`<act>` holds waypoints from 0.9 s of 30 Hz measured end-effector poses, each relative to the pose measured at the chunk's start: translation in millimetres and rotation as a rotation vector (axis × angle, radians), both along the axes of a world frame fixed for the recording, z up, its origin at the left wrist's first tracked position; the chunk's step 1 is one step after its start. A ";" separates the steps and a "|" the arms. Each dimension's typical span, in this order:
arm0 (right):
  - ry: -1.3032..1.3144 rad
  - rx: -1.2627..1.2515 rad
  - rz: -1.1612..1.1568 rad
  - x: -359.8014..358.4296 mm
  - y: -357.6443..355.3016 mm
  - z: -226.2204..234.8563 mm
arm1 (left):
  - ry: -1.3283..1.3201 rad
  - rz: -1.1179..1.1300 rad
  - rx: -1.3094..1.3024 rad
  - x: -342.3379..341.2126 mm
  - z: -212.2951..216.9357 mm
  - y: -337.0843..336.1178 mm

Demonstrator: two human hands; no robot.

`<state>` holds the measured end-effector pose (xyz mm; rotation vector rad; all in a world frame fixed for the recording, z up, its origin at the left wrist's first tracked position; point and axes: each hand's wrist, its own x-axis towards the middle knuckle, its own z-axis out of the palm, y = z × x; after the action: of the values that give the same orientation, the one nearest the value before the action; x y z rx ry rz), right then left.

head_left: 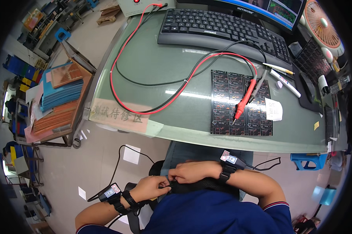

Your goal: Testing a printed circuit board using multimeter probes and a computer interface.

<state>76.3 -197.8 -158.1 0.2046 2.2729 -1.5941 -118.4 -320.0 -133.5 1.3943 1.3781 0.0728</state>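
Black strap (pixel 195 185) at the chest, left hand (pixel 150 187) pinching its end, right hand (pixel 191 171) curled closed over it

You get bright, even overhead light with soft, weak shadows. A pale streak of glare crosses the green glass-topped desk (pixel 152 66). Fisheye bending curves the desk's front edge, and the rim falls to black. The centre is sharp; the outer clutter smears.
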 end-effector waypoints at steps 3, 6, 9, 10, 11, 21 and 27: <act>0.183 0.056 -0.066 4.8 -0.4 -4.7 | 0.023 -0.034 -0.031 1.1 7.1 2.8; 0.228 0.130 -0.093 11.8 1.4 6.6 | 0.097 -0.036 0.305 3.0 9.1 -2.5; 0.323 0.370 -0.135 16.3 -0.7 19.1 | 0.005 -0.122 0.525 9.6 12.3 -1.2; 0.323 0.367 -0.133 19.1 0.6 25.1 | 0.005 -0.119 0.523 13.2 13.7 -2.1; 0.398 0.499 -0.136 22.8 3.6 32.2 | 0.011 -0.076 0.460 17.2 15.0 -3.0; 0.127 0.744 -0.339 109.5 -7.9 67.8 | -0.162 -0.124 0.436 24.2 13.4 -11.7; 0.302 0.640 -0.389 89.0 -23.4 75.9 | -0.182 -0.291 0.587 23.2 19.1 -3.0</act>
<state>165.3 -221.3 -82.3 0.6344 3.0772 -1.0369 -95.2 -323.0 -114.4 2.0072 1.0265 0.4290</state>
